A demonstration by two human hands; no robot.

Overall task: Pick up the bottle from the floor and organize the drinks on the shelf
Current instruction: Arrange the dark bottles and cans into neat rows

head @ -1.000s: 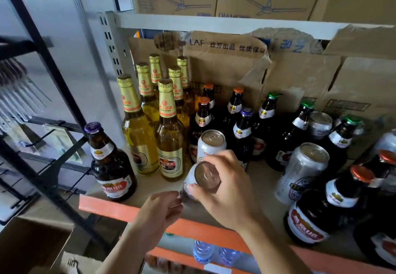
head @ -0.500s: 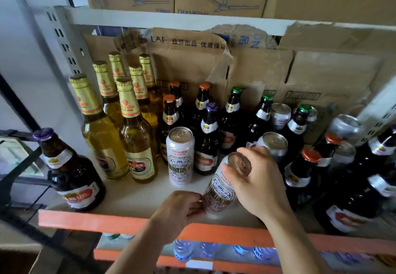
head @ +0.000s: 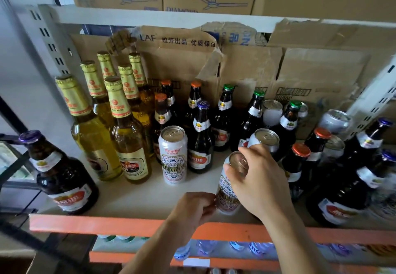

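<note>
Gripping a can (head: pixel 228 196) near the shelf's front edge, the right hand (head: pixel 260 179) has its fingers curled over the rim and far side, while the left hand (head: pixel 192 208) pinches the can's lower left wall with closed fingertips. The can leans slightly to the right, its base at or just above the shelf (head: pixel 137 201); which, I cannot tell. A second can (head: pixel 173 154) stands upright to the left, and a third can (head: pixel 264 139) sits just beyond the right hand's fingers. Dark bottles (head: pixel 295 166) crowd close on the right. The chief risk is the right knuckles or wrist knocking those bottles over if the can is pushed farther in. Set down tilted this close to the orange rail (head: pixel 102 224), it could tip off the front.
</note>
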